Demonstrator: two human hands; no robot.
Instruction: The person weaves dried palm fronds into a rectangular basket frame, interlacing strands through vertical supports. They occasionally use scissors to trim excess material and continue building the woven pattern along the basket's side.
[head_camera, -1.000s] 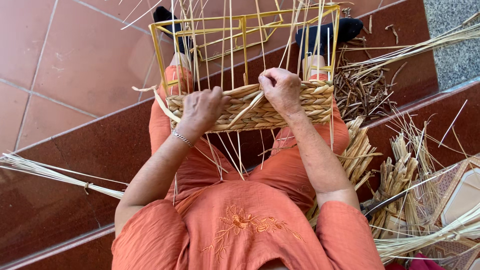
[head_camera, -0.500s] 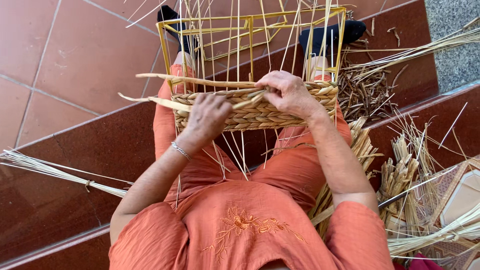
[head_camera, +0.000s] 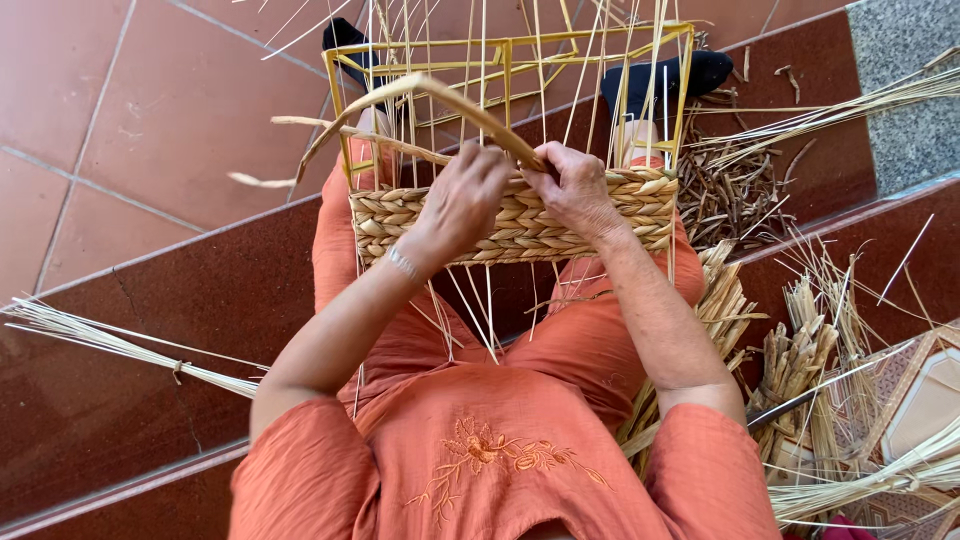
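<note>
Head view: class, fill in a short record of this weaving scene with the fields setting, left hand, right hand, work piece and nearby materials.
setting: red tiled steps
left hand: on the woven band, gripping a flat straw strand
right hand: pinching the same strand at the band's top edge
work piece: half-woven basket on a yellow wire frame, resting on the lap
nearby materials: straw bundle at left, dried stalks at right

Woven band (head_camera: 520, 222) on lap, frame (head_camera: 505, 60) beyond, straw bundle (head_camera: 110, 345) left.

Red tiled steps (head_camera: 150, 320) carry the lot — a tied straw bundle (head_camera: 110, 345) at left, dried stalks (head_camera: 800, 350) and dark scraps (head_camera: 735, 195) at right.
</note>
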